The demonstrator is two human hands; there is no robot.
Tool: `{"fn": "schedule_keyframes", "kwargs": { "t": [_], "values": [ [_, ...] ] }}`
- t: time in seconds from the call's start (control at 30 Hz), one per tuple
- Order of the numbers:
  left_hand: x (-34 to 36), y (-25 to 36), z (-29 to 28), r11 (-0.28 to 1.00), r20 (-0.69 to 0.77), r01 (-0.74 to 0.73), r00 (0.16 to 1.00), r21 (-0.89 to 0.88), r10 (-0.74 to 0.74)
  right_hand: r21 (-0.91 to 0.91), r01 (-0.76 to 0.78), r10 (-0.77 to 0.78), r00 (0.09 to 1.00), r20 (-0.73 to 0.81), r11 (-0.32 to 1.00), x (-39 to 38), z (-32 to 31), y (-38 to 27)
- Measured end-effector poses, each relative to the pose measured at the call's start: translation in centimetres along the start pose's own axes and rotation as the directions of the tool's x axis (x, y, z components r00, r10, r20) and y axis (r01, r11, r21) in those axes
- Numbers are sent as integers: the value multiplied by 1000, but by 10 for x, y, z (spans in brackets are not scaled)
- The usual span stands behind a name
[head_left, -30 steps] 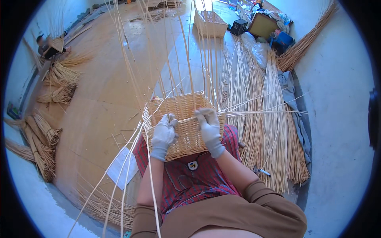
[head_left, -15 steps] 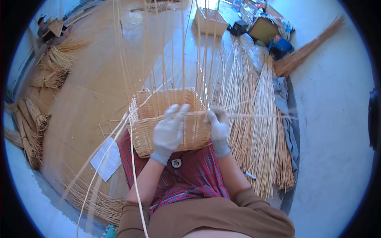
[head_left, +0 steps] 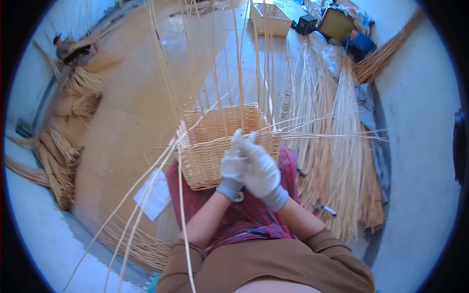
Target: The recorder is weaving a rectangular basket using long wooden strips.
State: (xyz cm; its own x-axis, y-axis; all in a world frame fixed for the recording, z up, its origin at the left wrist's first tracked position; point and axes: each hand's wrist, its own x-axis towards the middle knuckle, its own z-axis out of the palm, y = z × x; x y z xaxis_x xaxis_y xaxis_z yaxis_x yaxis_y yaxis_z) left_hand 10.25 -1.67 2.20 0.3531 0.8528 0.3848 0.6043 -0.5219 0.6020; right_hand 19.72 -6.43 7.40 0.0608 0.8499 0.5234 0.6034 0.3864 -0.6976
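Observation:
A partly woven rectangular wicker basket (head_left: 207, 166) rests on my lap, with tall upright stakes (head_left: 239, 68) rising from its rim. Long pale weaving strands trail from its left corner and from its right corner. Both my hands wear whitish gloves with grey cuffs and meet in front of the basket's near wall. My left hand (head_left: 233, 168) points its fingers up toward the rim. Against it lies my right hand (head_left: 263, 171), its fingers stretched out and partly overlapping the left. Neither appears to hold a strand. The hands hide part of the near wall.
Long bundles of pale rods (head_left: 342, 161) lie on the right, with a marker (head_left: 330, 210) beside them. White paper (head_left: 154, 195) lies left of my lap. A finished-looking basket (head_left: 271, 22) stands far ahead. More bundles (head_left: 58, 166) line the left wall, where another person (head_left: 63, 49) sits.
My right hand has left the basket's right corner and come against my left hand. The view has shifted, so the basket sits further right in it.

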Motion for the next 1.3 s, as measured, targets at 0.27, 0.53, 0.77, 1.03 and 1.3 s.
{"fn": "schedule_keyframes", "kwargs": {
  "t": [0.27,0.53,0.77,1.03,1.3],
  "values": [
    [-90,-52,-21,981,46,134,991,-138,-129,134,425,-431,753,497,895,70,82,-98],
    [-62,-69,-86,999,-153,14,988,35,-9,867,-338,572,817,78,366,71,73,57],
    [-27,-81,-106,933,-33,159,987,323,-157,645,-515,604,790,102,565,94,67,34],
    [-15,-90,-100,879,68,299,935,371,-347,155,-43,53,997,-63,987,182,107,13],
    [6,-50,-86,874,-158,-139,959,466,237,270,-102,181,941,-286,957,60,38,78]
  ]
}}
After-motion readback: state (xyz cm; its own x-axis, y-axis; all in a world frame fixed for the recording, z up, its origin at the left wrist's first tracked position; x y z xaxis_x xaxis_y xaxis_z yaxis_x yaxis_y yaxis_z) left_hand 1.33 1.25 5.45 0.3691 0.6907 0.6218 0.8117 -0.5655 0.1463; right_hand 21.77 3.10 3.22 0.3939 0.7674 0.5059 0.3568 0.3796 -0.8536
